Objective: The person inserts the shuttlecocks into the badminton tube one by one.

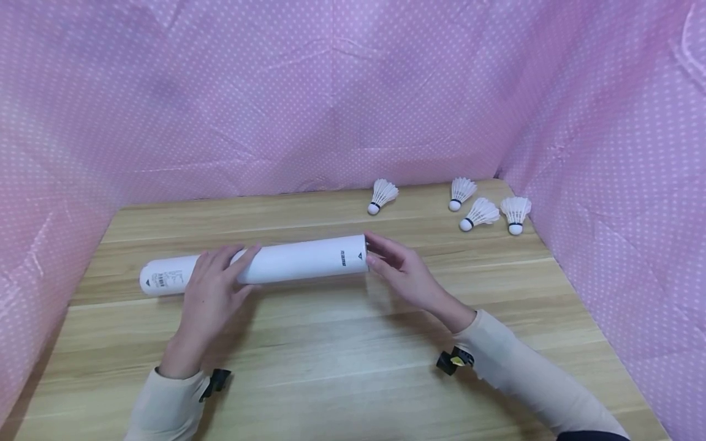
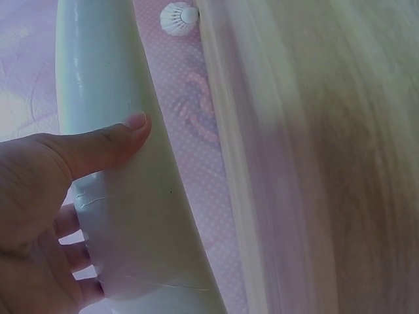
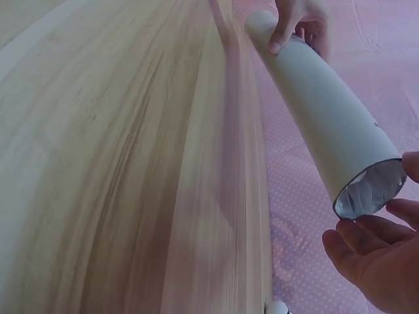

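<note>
A long white tube (image 1: 303,260) with small black print lies crosswise in front of me, raised over the wooden table. My left hand (image 1: 212,294) grips it left of its middle; in the left wrist view the thumb lies across the near side, with other fingers behind. The right hand (image 1: 405,272) is at the tube's right end, fingers spread loosely and fingertips right at the rim. In the right wrist view that end is uncapped, showing a shiny silvery inside (image 3: 372,190). The palm of the right hand (image 3: 386,261) faces the opening.
Several white feather shuttlecocks lie at the table's back: one shuttlecock (image 1: 382,196) behind the tube's right part, the others, such as this shuttlecock (image 1: 515,214), grouped at the back right corner. Pink dotted cloth (image 1: 331,92) hangs around the wooden table (image 1: 331,367).
</note>
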`<state>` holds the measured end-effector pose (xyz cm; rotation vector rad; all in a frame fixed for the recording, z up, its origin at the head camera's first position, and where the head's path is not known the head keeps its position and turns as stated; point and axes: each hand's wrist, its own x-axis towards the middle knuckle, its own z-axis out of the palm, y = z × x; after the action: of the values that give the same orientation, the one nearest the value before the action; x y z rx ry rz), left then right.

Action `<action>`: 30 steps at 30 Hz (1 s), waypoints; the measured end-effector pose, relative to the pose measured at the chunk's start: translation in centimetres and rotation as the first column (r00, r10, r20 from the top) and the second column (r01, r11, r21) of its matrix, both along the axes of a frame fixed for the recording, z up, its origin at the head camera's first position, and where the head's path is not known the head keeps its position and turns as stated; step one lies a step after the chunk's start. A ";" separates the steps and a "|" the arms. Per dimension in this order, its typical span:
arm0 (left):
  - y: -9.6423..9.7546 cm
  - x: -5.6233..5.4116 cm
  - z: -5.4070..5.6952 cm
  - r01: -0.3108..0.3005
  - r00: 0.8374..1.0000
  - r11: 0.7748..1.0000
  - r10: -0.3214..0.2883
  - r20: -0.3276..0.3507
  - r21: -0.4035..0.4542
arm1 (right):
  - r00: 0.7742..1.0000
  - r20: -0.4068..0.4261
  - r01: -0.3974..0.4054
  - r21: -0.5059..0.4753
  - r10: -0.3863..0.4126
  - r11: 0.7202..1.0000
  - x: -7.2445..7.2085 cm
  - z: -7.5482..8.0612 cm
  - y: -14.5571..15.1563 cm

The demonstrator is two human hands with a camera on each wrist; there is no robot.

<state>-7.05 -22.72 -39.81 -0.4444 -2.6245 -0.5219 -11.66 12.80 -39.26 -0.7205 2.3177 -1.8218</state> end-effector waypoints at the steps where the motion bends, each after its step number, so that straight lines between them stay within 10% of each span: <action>1: 0.0 0.0 0.0 0.003 1.000 1.000 -0.003 -0.001 0.002 | 1.000 0.004 -0.003 0.000 0.003 1.000 0.0 0.0 0.1; 14: -0.1 0.1 -0.1 -0.001 1.000 1.000 0.001 0.025 0.008 | 0.999 0.038 0.018 0.043 -0.020 0.999 -0.9 -0.2 1.5; 30: -0.7 0.6 -0.1 -0.014 0.999 1.000 0.014 0.029 0.014 | 0.982 0.100 0.151 0.077 -0.159 0.985 -6.8 -2.3 4.5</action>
<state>-6.48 -23.47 -39.95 -0.4165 -2.6478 -0.5458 -18.46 17.28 -41.56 -0.4336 2.4137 -1.7817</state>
